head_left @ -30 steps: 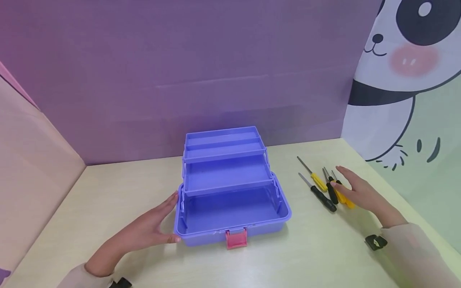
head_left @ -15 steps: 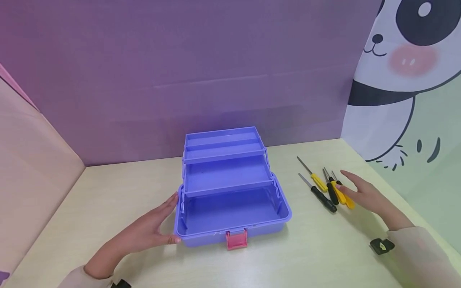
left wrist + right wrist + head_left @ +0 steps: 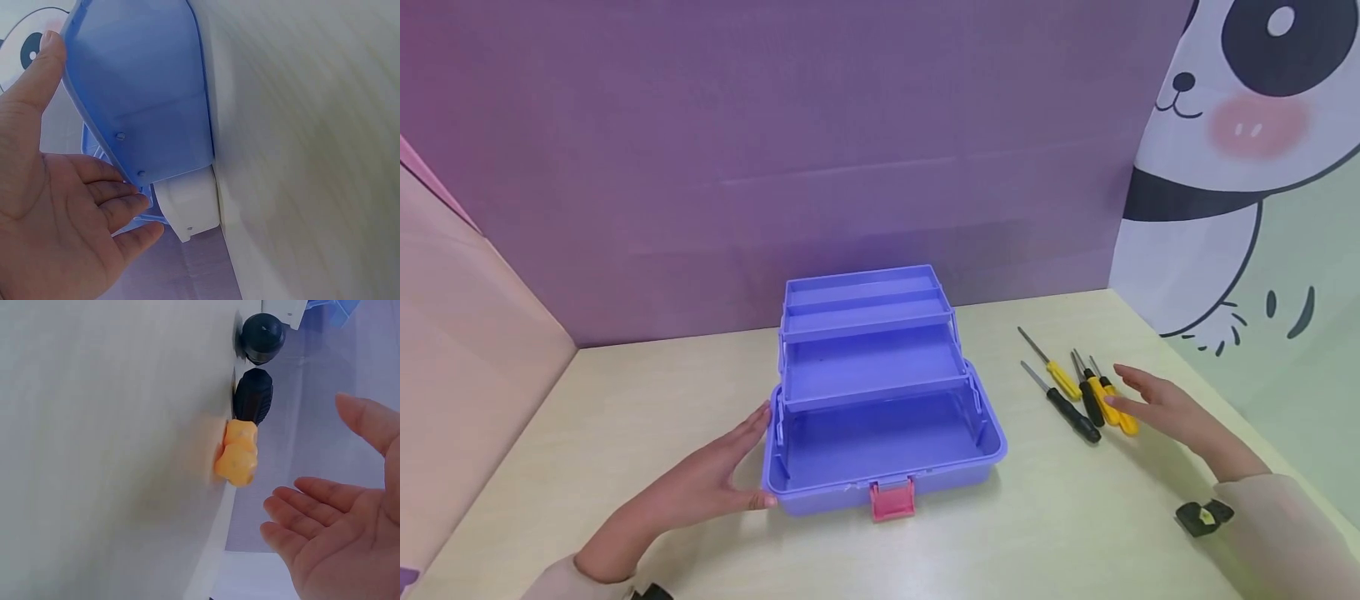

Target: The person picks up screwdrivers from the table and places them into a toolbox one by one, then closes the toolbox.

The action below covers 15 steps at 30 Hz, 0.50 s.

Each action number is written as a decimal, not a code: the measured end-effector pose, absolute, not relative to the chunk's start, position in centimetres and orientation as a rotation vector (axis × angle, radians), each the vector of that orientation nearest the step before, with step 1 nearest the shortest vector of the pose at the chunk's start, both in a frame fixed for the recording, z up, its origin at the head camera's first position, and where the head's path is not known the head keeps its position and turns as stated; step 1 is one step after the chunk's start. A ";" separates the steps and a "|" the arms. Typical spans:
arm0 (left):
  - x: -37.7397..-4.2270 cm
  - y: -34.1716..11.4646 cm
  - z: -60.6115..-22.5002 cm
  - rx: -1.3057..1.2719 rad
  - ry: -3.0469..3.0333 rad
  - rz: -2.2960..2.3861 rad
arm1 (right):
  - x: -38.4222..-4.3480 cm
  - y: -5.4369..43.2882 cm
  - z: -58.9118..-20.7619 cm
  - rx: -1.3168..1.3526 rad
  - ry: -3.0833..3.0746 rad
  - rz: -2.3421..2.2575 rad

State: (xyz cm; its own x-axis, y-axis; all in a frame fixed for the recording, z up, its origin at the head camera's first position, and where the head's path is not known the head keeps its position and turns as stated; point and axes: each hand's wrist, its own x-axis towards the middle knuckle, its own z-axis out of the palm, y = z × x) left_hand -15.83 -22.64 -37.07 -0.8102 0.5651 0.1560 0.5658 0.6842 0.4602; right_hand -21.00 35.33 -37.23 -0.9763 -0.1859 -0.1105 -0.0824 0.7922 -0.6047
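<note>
**Inspector:** Clock positions read from the head view. Locate the periwinkle-blue plastic toolbox with stepped trays (image 3: pixel 951 477).

**Assessor:** Mid-counter, on pale wood-grain counter (image 3: pixel 1037 533); trays raised towards twelve o'clock, pink plastic latch (image 3: pixel 893 503) hanging at six.

**Inspector:** Hands?

**Assessor:** Left hand (image 3: pixel 707 483) at the toolbox's eight o'clock: thumb and fingers spread, apparently resting against it, not clamped. Right hand (image 3: pixel 1165 408) at three o'clock: thumb apart from straight fingers, nothing held.

**Inspector:** Items beside the right hand?

**Assessor:** Two yellow-handled screwdrivers with black collars (image 3: pixel 1127 423), bunched with a short black-handled screwdriver (image 3: pixel 1092 406). Towards their nine o'clock lie a slim yellow-handled screwdriver (image 3: pixel 1064 381) and a long black-handled screwdriver (image 3: pixel 1073 415).

**Inspector:** Risks?

**Assessor:** In my judgement, three. The bunched handles leave little finger room, so a grasp could drag or roll a neighbour. Shafts point towards eleven; a pinch at the handle's end could let the metal tip swing. The left hand's loose contact may not steady the toolbox, so a knock to the raised trays could shift it.
</note>
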 end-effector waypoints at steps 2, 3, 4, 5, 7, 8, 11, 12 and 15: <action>-15.8 -22.6 -37.1 -0.969 -2.881 -0.778 | -21.0 35.5 -37.3 -0.200 2.815 -0.933; -15.8 -22.6 -37.1 -0.969 -2.883 -0.778 | -20.9 35.5 -37.3 -0.191 2.808 -0.938; -15.8 -22.6 -37.0 -0.969 -2.884 -0.777 | -20.9 35.6 -37.3 -0.182 2.799 -0.946; -15.8 -22.6 -37.0 -0.967 -2.888 -0.778 | -20.9 35.6 -37.3 -0.176 2.790 -0.957; -15.8 -22.6 -37.0 -0.966 -2.891 -0.782 | -20.8 35.7 -37.3 -0.162 2.769 -0.986; -15.8 -22.6 -37.0 -0.965 -2.890 -0.781 | -20.8 35.7 -37.3 -0.153 2.756 -1.009; -15.8 -22.6 -37.0 -0.969 -2.887 -0.782 | -20.8 35.9 -37.3 -0.119 2.729 -1.061; -15.8 -22.6 -37.0 -0.970 -2.884 -0.782 | -20.7 35.9 -37.3 -0.108 2.722 -1.079; -15.7 -22.6 -37.0 -0.966 -2.887 -0.782 | -20.6 36.0 -37.4 -0.087 2.703 -1.126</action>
